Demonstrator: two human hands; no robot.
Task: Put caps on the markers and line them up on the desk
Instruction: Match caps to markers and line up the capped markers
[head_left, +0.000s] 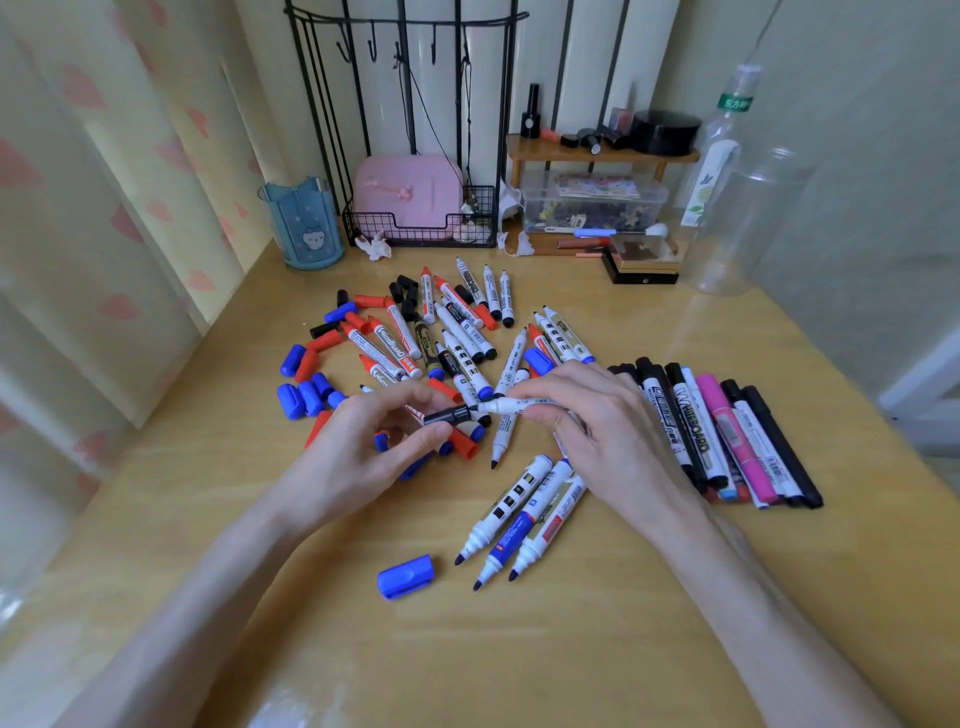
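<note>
The person's hands meet over the middle of the table (571, 649), just above the clutter, and the move ahead turns on one short line between them. The left hand (384, 441) pinches a black cap (449, 414) between thumb and fingertips, with its open end facing right. The right hand (597, 431) grips a white marker (511, 405) by the barrel, with its tip pointing left. Cap and marker lie nearly end to end on a common axis that runs across the view from left to right, the cap end sitting a little lower than the barrel. The tip is right at the cap's mouth, though whether it has entered cannot be told from here. The closing push looks like a straight slide along that axis, and the slight tilt probably needs levelling so the cap seats squarely. The row of capped markers (727, 431) lies to the right, just beside the right hand, each one running away from the person. That hand seems the natural one to set the finished marker down there, turned to match. The pile of uncapped markers (457, 332) sits beyond the hands, the loose caps (306, 384) lie to the left near the left hand, and three blue markers (519, 514) with a blue cap (406, 576) lie nearer the person.
</note>
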